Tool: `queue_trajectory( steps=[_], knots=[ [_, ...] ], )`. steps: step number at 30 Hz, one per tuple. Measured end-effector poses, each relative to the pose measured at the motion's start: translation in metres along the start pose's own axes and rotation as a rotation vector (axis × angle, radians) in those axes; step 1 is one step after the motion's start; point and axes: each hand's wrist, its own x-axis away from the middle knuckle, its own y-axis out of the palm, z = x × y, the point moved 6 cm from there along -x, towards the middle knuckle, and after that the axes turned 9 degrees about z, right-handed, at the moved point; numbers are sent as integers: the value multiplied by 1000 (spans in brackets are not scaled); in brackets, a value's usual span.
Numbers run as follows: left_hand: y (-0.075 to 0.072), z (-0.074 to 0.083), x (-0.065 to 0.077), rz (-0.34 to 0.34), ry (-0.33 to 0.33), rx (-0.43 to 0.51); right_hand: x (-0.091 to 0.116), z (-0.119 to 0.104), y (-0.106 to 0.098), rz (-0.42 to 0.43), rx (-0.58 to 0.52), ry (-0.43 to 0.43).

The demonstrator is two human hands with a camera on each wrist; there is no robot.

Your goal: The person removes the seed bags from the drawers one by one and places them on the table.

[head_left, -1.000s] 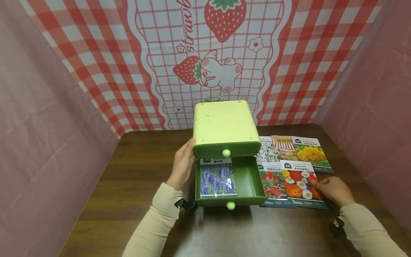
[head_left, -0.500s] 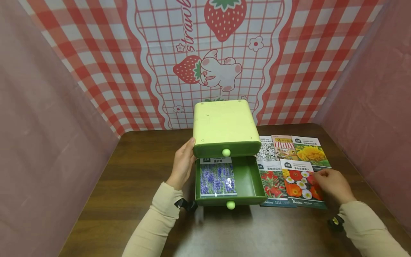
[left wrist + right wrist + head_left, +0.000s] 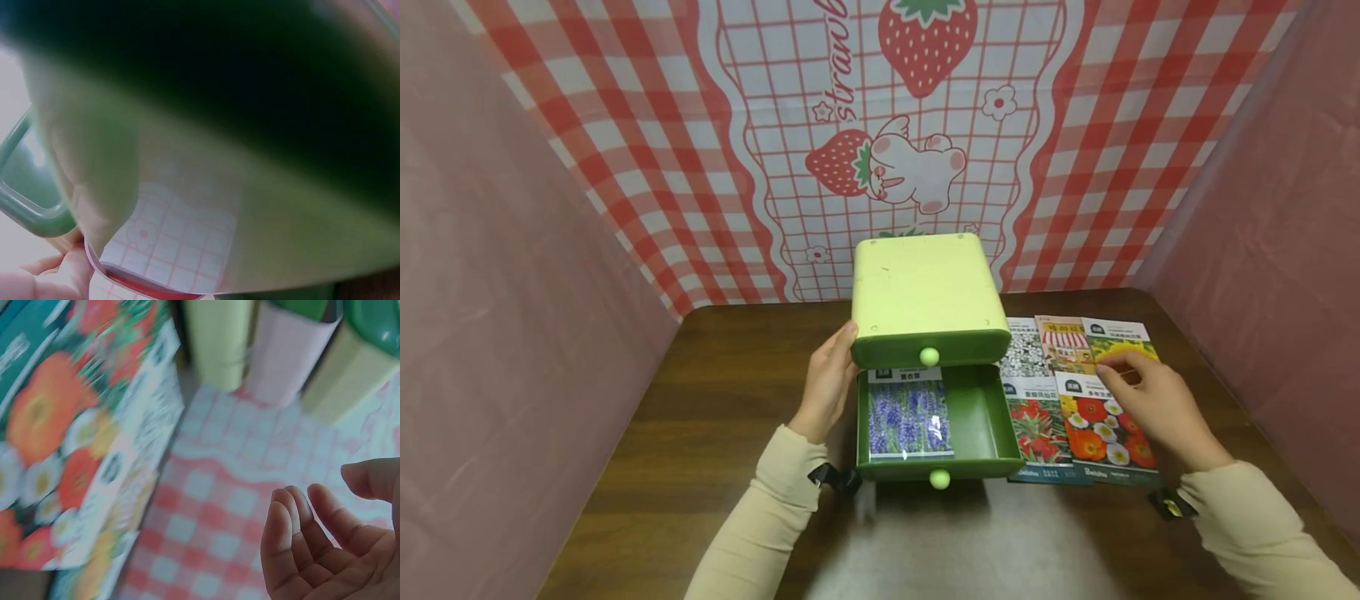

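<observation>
A small two-drawer cabinet (image 3: 925,283) has a pale yellow-green shell and dark green drawers. Its lower drawer (image 3: 981,417) is pulled out, and a purple-flower seed packet (image 3: 906,417) lies in the left part. My left hand (image 3: 823,387) rests against the cabinet's left side, its fingers partly hidden. Over the seed packets on the right hovers my right hand (image 3: 1157,404), loosely bent and holding nothing. Beneath it are the red-and-white poppy packet (image 3: 1090,429) and, partly covered, the yellow-flower packet (image 3: 1120,332). In the right wrist view its fingers (image 3: 278,537) appear apart from the packets.
Beside the poppy packet lies a red-flower packet (image 3: 1036,429). Behind are a white-flower packet (image 3: 1024,350) and a packet with a striped awning (image 3: 1063,337). A checked strawberry cloth (image 3: 775,208) hangs behind the wooden table (image 3: 722,400); pink cloth walls (image 3: 1255,250) flank it.
My right hand has left the poppy packet's right edge and moved up and left, over the top of that packet and the yellow-flower one. My left hand and the cabinet stay still.
</observation>
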Motion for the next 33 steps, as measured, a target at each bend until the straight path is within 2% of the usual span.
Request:
queue_trajectory(
  steps=[5,8,11,15,22,28,33],
  knots=[
    [0,0,-1,-2,3,-6,3,-41,6,-20,-67,-63],
    [0,-1,-2,0,-3,-4,6,-65,13,-32,-90,-132],
    [-1,-1,-2,0,-7,-1,9,-87,24,-38,-97,-209],
    [-1,-1,-1,-3,-4,-5,17,-109,42,-102,-110,-275],
    [0,0,0,-2,-5,-11,23,-129,75,-222,-86,-326],
    [0,1,0,-4,-7,-6,25,-137,99,-334,26,-395],
    [0,0,0,-3,-9,-1,26,-140,115,-416,116,-415]
  ],
)
